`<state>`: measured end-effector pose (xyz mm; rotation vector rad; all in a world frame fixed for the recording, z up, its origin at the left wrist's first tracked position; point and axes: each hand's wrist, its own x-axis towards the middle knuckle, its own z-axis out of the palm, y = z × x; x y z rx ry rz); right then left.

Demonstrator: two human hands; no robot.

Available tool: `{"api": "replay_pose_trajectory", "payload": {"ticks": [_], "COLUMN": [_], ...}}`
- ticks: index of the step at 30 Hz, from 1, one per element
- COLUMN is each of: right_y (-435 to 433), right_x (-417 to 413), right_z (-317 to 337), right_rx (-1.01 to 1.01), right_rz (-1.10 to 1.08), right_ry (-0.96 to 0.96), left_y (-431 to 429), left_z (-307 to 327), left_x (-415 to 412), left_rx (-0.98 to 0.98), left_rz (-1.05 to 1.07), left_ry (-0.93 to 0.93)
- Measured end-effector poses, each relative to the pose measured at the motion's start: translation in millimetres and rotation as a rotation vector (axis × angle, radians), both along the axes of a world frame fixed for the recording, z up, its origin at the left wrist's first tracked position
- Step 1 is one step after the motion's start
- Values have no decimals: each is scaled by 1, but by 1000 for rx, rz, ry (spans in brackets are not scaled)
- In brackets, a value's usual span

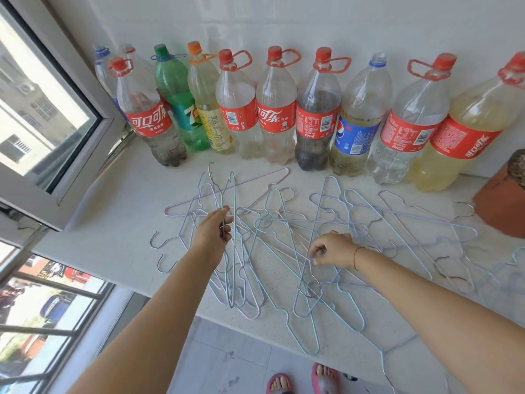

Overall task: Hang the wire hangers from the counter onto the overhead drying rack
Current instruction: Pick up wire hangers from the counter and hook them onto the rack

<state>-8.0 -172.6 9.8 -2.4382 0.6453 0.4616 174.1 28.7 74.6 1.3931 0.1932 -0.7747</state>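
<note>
Several thin wire hangers [355, 220] in pale blue, lilac and pink lie tangled across the white counter [122, 211]. My left hand [213, 233] is closed on a bluish hanger [234, 268], pinching its neck so the hook points up toward the bottles and its body hangs steeply toward the counter's front edge. My right hand [332, 250] is curled on the neck of another pale blue hanger [305, 291], whose hook curves below the fingers. The overhead drying rack is out of view.
A row of large plastic bottles [275, 109] lines the back wall. A terracotta pot [500, 200] stands at the right edge. An open window frame [56, 143] sits left of the counter. Below the front edge are floor tiles and my sandalled feet [304, 379].
</note>
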Motion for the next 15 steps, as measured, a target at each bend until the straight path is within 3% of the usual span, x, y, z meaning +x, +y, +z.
{"api": "replay_pose_trajectory", "payload": {"ticks": [3, 9, 15], "right_y": [-7, -24, -43], "right_x": [-4, -12, -16], "right_z": [1, 25, 62], "right_rx": [46, 357, 472], "right_rz": [8, -29, -14], "right_ry": [1, -138, -239], "left_y": [1, 10, 19], "left_z": [6, 17, 23], "left_x": [-2, -6, -15], "left_rx": [-21, -63, -50], "left_rz": [22, 69, 110], "left_ry": [-10, -47, -75]}}
